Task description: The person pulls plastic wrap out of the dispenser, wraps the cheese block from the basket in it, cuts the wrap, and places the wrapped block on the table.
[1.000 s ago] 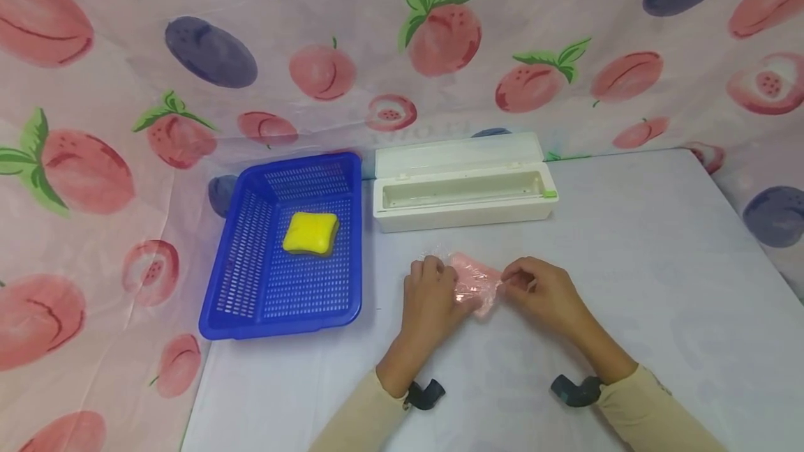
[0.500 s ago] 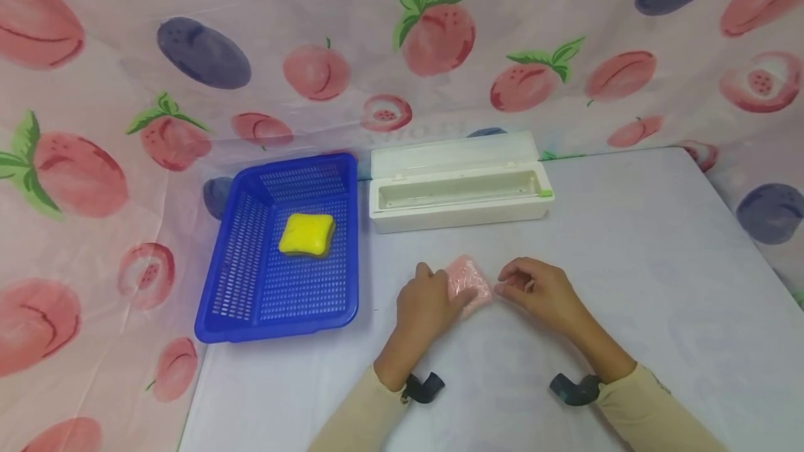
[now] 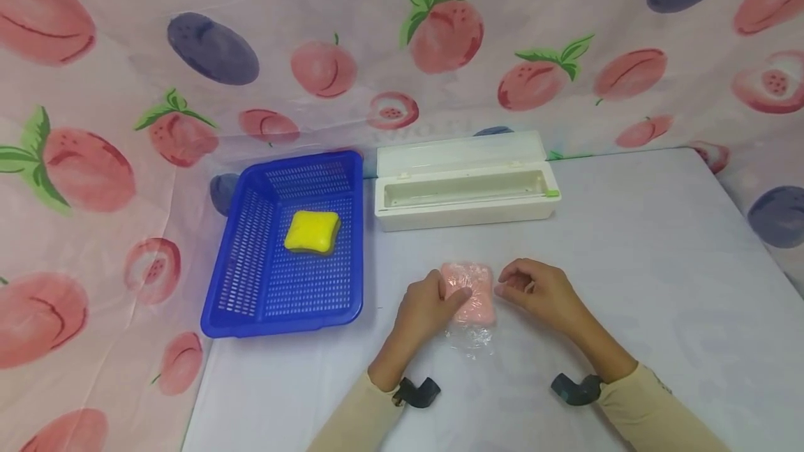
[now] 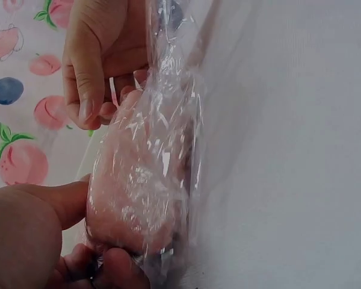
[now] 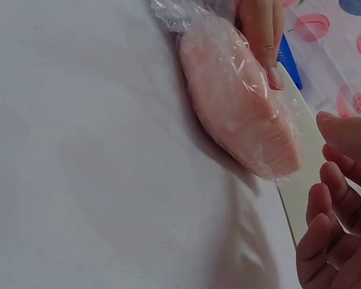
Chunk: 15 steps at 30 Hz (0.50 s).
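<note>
A pink sponge [image 3: 472, 295] wrapped in clear plastic film [image 4: 168, 114] is held just over the white table. My left hand [image 3: 427, 305] grips it by its left side, thumb across the top and fingers underneath. A loose flap of the film [image 3: 471, 340] hangs from the near edge of the sponge. Close to the sponge's right edge is my right hand [image 3: 539, 293], fingers loosely bent and holding nothing. In the right wrist view a gap separates these fingers [image 5: 334, 180] from the wrapped sponge [image 5: 237, 96].
A blue perforated basket [image 3: 360, 277] stands at the left with a yellow sponge [image 3: 313, 231] in it. Behind the hands lies a long white box [image 3: 467, 218], its hinged lid [image 3: 461, 153] raised and a green piece [image 3: 552, 193] at its right end. A fruit-patterned cloth backs the table.
The right hand has let go of the film it pinched at the sponge's right corner. The left hand has turned the sponge, so the loose film now points toward me.
</note>
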Each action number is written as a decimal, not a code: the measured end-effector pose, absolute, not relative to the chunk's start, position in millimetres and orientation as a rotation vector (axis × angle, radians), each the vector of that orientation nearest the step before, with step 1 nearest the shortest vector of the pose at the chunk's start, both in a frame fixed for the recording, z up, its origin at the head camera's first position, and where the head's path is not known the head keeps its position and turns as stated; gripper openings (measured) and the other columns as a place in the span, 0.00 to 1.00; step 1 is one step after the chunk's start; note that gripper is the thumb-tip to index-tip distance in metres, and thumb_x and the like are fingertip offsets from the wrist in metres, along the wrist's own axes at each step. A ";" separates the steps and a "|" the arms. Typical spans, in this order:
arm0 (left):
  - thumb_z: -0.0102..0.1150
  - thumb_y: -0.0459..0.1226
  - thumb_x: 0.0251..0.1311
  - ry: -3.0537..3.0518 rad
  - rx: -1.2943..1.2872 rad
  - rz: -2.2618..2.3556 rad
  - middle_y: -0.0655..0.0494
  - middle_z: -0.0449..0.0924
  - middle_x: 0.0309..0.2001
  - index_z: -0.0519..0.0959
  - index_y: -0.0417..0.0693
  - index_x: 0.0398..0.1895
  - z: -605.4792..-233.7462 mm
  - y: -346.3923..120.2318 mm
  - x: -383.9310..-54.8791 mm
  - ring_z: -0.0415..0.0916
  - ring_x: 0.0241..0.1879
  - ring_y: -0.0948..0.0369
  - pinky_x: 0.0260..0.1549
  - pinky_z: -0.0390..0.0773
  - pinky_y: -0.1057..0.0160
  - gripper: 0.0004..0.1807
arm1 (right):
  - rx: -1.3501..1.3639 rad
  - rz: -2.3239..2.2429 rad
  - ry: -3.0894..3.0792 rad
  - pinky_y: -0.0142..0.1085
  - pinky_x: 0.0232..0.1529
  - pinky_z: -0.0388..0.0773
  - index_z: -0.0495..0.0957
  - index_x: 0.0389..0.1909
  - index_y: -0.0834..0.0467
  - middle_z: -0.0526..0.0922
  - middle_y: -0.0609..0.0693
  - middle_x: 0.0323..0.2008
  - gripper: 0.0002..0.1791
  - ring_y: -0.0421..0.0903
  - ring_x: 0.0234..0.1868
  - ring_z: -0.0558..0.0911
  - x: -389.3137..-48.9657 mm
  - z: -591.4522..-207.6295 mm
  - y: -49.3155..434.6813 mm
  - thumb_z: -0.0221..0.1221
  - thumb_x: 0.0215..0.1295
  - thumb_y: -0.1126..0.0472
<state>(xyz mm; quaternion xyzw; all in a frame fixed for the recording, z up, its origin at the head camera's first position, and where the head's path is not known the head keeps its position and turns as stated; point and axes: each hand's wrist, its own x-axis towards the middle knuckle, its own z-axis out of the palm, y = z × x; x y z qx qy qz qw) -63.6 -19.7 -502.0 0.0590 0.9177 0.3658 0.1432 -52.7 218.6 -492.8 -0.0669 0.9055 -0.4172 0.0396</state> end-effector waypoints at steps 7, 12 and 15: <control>0.60 0.52 0.69 2.557 0.194 1.197 0.61 0.71 0.19 0.71 0.53 0.29 -506.6 -27.0 -60.9 0.68 0.20 0.64 0.19 0.65 0.67 0.17 | -0.112 -1.228 2.639 0.35 0.35 0.78 0.82 0.42 0.53 0.83 0.46 0.32 0.11 0.42 0.32 0.80 -50.0 -493.7 214.4 0.69 0.64 0.52; 0.58 0.50 0.71 2.428 0.122 1.303 0.60 0.75 0.21 0.72 0.52 0.33 -501.7 -33.4 -50.6 0.73 0.19 0.64 0.19 0.71 0.66 0.14 | 0.065 -1.277 2.371 0.37 0.30 0.83 0.73 0.53 0.60 0.81 0.54 0.39 0.26 0.43 0.28 0.85 -39.1 -492.2 209.4 0.66 0.67 0.45; 0.59 0.47 0.71 2.274 0.059 1.417 0.55 0.78 0.25 0.71 0.48 0.36 -498.9 -37.2 -43.0 0.80 0.21 0.62 0.20 0.79 0.65 0.14 | 0.127 -1.389 2.221 0.38 0.31 0.86 0.68 0.57 0.63 0.77 0.59 0.46 0.31 0.46 0.30 0.87 -32.3 -491.7 207.5 0.68 0.65 0.48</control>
